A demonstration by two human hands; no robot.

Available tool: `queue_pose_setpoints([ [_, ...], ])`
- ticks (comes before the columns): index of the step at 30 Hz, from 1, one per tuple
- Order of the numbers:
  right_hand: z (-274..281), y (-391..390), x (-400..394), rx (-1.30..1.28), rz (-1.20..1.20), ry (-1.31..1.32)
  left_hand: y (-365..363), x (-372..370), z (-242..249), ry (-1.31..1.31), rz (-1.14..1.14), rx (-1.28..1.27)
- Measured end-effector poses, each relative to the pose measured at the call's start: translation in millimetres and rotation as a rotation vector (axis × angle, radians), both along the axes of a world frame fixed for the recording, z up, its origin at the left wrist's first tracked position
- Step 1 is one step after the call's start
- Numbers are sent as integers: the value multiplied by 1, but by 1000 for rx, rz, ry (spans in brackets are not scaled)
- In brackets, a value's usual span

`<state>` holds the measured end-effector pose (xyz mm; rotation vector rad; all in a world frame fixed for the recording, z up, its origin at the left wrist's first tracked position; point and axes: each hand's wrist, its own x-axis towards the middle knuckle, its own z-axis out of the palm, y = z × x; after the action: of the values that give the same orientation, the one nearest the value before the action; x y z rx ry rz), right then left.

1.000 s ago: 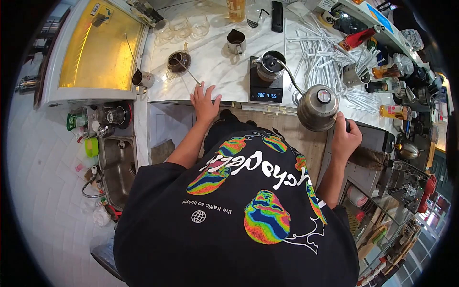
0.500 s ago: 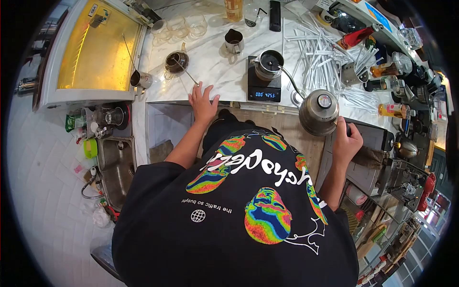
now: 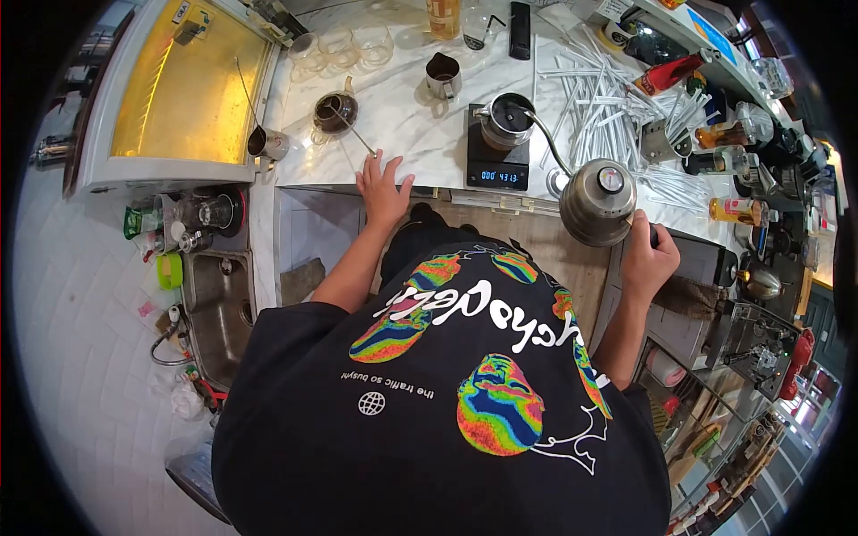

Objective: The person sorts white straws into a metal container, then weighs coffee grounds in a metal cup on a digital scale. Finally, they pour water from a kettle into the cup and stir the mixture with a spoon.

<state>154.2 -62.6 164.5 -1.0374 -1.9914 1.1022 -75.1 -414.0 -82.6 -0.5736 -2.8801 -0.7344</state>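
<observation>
My right hand is closed round the handle of a steel gooseneck kettle. The kettle's spout reaches over a glass vessel with dark contents, which stands on a black scale with lit digits. My left hand rests with spread fingers on the counter's front edge, holding nothing. Just beyond its fingertips lies the end of a thin metal stick that leans out of a round glass pot with dark liquid. Between pot and scale stands a small steel pitcher.
Paper-wrapped straws lie in a heap right of the scale, with bottles beyond them. Clear glasses stand at the back left. A steel cup is at the left, and a sink lies below it.
The number on the scale has risen. The kettle, still in my right hand, has shifted very slightly. The whole view has moved a little, while my left hand stays on the counter edge.
</observation>
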Motion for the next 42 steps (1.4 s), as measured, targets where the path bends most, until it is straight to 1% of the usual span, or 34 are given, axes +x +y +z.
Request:
queue_pose_setpoints([
  [10,6,-4,10,35,9,-18,0,0,-1,-1,-4,-2],
  [13,9,-10,5,-35,13,19,1,0,1,-6,-2,-6],
  [16,8,-9,2,0,22,-16,1,0,0,7,-7,1],
  [22,9,-8,-6,3,-6,34,0,0,1,8,-7,-4],
  [31,12,0,8,31,-3,-25,0,0,1,-10,-7,1],
  [42,9,-8,2,9,11,9,0,0,-2,-2,-6,3],
])
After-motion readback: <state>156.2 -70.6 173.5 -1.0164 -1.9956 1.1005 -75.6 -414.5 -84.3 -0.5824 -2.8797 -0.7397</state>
